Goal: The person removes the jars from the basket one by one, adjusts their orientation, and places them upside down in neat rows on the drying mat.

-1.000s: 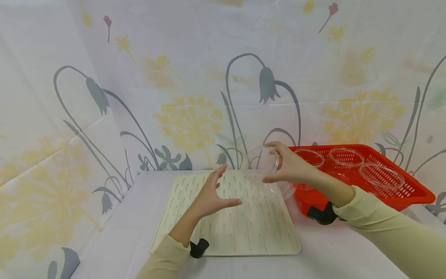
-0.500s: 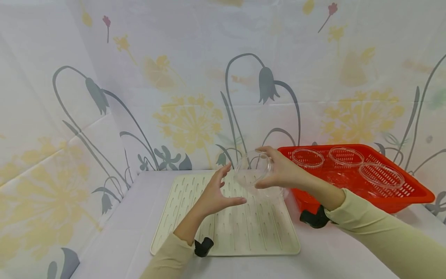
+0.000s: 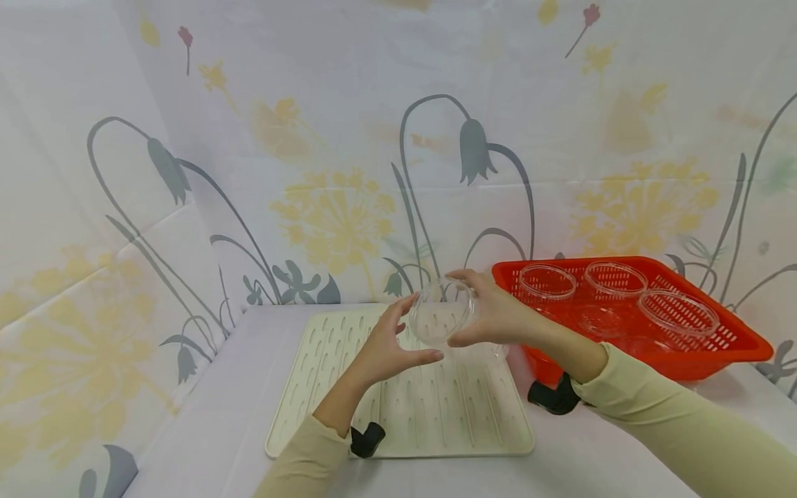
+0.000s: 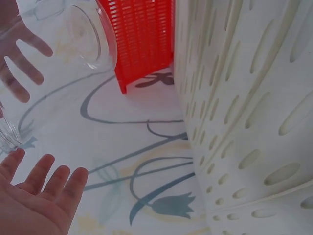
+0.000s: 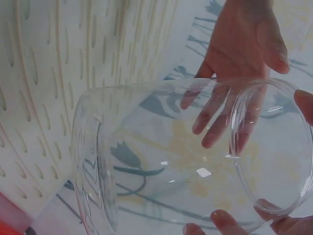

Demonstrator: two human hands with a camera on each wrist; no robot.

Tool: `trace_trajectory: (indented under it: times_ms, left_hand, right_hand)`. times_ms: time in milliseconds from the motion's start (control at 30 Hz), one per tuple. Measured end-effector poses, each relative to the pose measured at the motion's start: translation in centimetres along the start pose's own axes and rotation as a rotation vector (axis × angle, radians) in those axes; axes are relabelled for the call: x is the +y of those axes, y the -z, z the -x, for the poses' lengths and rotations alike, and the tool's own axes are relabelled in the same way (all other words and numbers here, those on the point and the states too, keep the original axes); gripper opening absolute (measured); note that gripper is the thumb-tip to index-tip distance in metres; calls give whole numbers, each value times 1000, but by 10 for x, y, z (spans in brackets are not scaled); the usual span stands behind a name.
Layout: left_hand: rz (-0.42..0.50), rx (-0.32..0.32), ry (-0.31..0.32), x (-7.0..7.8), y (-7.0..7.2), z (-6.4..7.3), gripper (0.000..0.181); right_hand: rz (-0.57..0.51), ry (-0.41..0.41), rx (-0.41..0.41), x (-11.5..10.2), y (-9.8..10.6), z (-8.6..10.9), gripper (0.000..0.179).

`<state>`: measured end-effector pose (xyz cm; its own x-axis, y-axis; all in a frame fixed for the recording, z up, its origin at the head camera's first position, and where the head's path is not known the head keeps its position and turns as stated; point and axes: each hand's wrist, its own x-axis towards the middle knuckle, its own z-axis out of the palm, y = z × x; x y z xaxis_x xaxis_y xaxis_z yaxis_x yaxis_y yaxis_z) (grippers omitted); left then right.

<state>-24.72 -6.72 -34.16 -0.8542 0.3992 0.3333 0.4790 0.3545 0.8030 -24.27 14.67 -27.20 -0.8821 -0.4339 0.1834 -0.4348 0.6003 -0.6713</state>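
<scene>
My right hand (image 3: 495, 315) grips a clear, see-through jar (image 3: 441, 311) around its side, thumb below and fingers above. The jar lies tilted sideways in the air over the cream ribbed mat (image 3: 398, 432), its round rimmed end toward my left hand. Its full clear body (image 5: 166, 171) shows in the right wrist view. My left hand (image 3: 386, 356) is spread with the thumb apart from the straight fingers, the fingertips right at the jar's rim. In the left wrist view, those fingers (image 4: 73, 191) reach up toward the jar's edge.
To the right stands a red perforated plastic basket (image 3: 737, 356) with several more clear jars (image 3: 679, 312) in it, their round rims up. A white cloth with printed flowers (image 3: 342, 221) covers the wall behind. White cloth (image 3: 224, 415) also lies under the mat.
My right hand has brought the jar left and a little down, away from the basket, to my left hand. The left hand has shifted slightly right and stays spread.
</scene>
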Motion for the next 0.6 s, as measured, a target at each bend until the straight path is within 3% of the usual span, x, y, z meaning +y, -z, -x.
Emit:
trace_trajectory:
  times_ms: [367, 600]
  left_hand:
    - [68, -7, -35, 2, -3, -2, 92]
    - [194, -54, -72, 1, -1, -4, 94]
  right_hand:
    - [9, 73, -22, 1, -7, 1, 86]
    - [17, 91, -43, -1, -7, -1, 86]
